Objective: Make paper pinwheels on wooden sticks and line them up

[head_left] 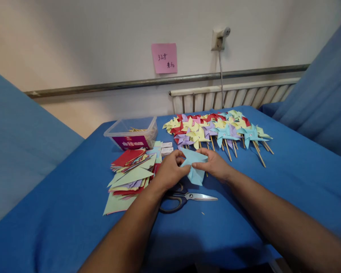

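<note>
Between my two hands is a light blue paper pinwheel [197, 175], its corners folded in toward the middle. My left hand [172, 168] grips its left side, thumb pressed near the centre. From the other side my right hand [213, 163] pinches it, the thumb also at the centre. A short bit of wooden stick shows just below the paper by my right hand; whether it belongs to this pinwheel I cannot tell. Scissors [184, 198] with dark handles lie below my hands, blades pointing right.
Left of my hands sits a pile of coloured paper [130, 176]. Behind it stands a clear plastic box [130, 132] with thin sticks inside. Small white boxes [167, 148] are beside it. Several finished pinwheels [224, 132] on sticks cover the back right of the blue cloth [295, 163].
</note>
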`<state>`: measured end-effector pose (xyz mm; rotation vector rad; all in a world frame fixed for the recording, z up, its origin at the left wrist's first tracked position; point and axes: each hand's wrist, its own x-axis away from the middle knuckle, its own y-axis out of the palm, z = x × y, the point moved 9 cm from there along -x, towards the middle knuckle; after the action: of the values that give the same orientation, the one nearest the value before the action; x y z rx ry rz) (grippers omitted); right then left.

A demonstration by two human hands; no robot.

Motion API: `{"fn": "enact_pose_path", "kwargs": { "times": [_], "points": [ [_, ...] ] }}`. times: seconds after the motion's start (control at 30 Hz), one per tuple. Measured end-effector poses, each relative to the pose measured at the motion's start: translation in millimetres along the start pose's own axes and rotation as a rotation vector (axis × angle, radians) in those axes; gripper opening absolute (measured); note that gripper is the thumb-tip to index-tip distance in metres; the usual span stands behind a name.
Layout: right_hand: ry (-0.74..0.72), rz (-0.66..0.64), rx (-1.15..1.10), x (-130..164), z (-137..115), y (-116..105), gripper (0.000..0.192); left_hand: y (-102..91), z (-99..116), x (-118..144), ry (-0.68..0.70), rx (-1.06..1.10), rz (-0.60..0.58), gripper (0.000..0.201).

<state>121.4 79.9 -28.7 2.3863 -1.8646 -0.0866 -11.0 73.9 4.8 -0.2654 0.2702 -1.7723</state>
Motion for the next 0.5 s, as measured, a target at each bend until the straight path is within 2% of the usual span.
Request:
{"fn": "enact_pose_path", "kwargs": {
  "times": [0.1,0.2,0.33,0.5],
  "points": [
    [-0.02,0.197,-0.185,-2,7,-13,0.041,-6.0,-11,0,-0.092,0.305,0.161,0.045],
    [-0.059,0.344,-0.291,-1,11,-22,0.045,8.6,-24,1,-0.215,0.605,0.143,0.038],
    [-0.076,0.389,-0.272,3,9,-20,0.042,24.0,-32,4,-0.285,0.723,0.105,0.03],
    [-0.08,0.358,-0.167,4,8,-12,0.041,25.9,-32,4,-0.259,0.729,0.105,0.026]
  ]
}}
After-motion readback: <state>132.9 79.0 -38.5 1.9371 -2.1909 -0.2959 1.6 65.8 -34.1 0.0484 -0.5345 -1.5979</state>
